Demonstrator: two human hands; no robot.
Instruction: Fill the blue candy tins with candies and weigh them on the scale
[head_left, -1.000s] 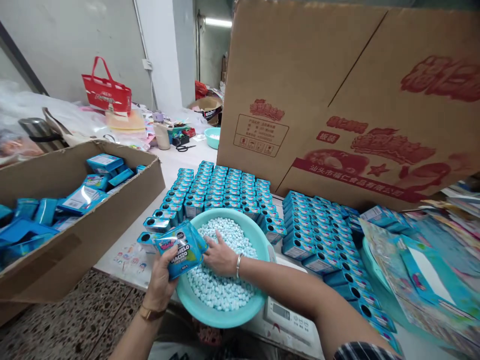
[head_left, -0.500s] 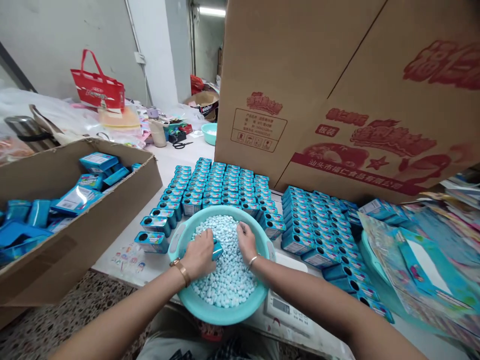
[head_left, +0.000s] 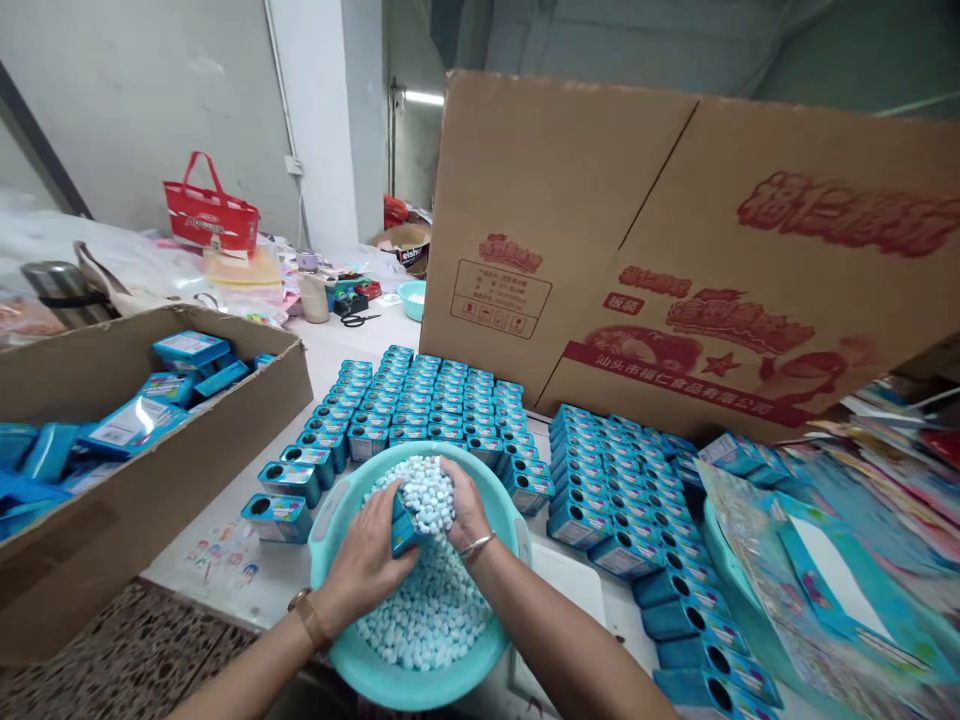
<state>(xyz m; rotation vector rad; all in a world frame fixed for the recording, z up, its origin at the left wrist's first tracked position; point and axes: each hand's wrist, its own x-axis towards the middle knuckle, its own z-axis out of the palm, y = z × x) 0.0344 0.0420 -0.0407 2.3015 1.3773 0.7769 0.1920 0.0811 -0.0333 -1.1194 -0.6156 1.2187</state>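
My left hand (head_left: 366, 548) is closed around a small blue tin (head_left: 403, 530), tilted over a turquoise basin (head_left: 420, 692). White and pale-blue candy pellets (head_left: 431, 620) fill much of the basin. My right hand (head_left: 469, 505) is cupped beside the tin, with a heaped handful of these pellets in its palm, right against the tin's upper end. How many pellets are inside the tin cannot be seen. To the left of the basin, a blue tin (head_left: 277, 517) with a round dark hole in its top stands on the table.
Rows of blue tins (head_left: 409, 405) stand behind the basin, and more tins (head_left: 615, 490) are at its right. A large printed carton (head_left: 585, 230) rises behind them. An open cardboard box (head_left: 225, 430) with blue tins is on the left. A white scale (head_left: 566, 590) sits partly under my right arm.
My right hand has come up out of the pellets with a handful and moved left to the tin. The tin in my left hand is now tilted more upright. The view has shifted upward.
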